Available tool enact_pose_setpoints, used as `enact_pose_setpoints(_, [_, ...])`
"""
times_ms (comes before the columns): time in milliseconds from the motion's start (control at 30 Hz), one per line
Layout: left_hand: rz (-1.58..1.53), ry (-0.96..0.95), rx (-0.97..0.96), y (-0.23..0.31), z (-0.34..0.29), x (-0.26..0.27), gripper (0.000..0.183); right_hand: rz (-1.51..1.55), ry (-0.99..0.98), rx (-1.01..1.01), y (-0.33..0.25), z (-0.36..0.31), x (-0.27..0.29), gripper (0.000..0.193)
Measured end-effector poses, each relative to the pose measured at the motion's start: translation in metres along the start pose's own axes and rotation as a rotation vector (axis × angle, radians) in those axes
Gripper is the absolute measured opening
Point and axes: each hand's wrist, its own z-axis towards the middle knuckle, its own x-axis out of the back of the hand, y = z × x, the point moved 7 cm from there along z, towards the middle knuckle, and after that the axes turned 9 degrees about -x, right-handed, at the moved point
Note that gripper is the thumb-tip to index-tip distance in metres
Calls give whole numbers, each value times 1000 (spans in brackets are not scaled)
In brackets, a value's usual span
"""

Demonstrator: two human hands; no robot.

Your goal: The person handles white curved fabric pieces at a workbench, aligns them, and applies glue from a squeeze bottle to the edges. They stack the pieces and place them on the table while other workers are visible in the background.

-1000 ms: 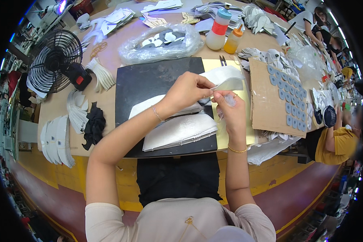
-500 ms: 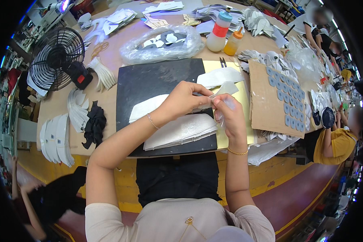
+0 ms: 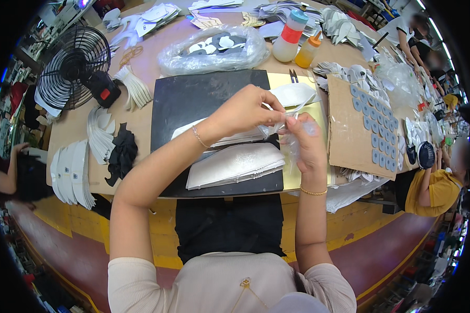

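Note:
Over the right part of a black board (image 3: pixel 193 99), my two hands meet at their fingertips. My left hand (image 3: pixel 253 109) pinches the edge of a thin white piece (image 3: pixel 302 104), seen nearly edge-on. Crumpled translucent film (image 3: pixel 309 128) is gripped in my right hand (image 3: pixel 307 146), its thumb pressed near the left fingertips. Exactly where film and piece join is hidden by the fingers. Below my hands lies a stack of curved white pieces (image 3: pixel 235 166). A second white stack (image 3: pixel 193 128) is partly covered by my left forearm. More white pieces (image 3: pixel 290 95) rest on a yellow sheet (image 3: pixel 321 117).
Small snips (image 3: pixel 293 76) lie beyond the yellow sheet. Two squeeze bottles, one red-banded (image 3: pixel 290 37) and one orange-capped (image 3: pixel 308 51), stand near a plastic bag of cut pieces (image 3: pixel 214 49). Cardboard with grey tabs (image 3: pixel 344 130) is at right, a black fan (image 3: pixel 73 68) at left.
The white piece has turned from flat to nearly edge-on between my hands. My left hand has shifted slightly up and right. At far left, another person has moved.

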Motion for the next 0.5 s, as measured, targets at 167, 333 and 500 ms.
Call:
enact_pose_setpoints(167, [75, 39, 122, 8, -7, 32, 19, 104, -3, 32, -16, -15, 9, 17])
enact_pose_setpoints(333, [46, 15, 199, 19, -30, 61, 19, 88, -9, -26, -19, -21, 32, 18])
enact_pose_setpoints(500, [168, -29, 144, 19, -43, 68, 21, -421, 53, 158, -23, -14, 12, 29])
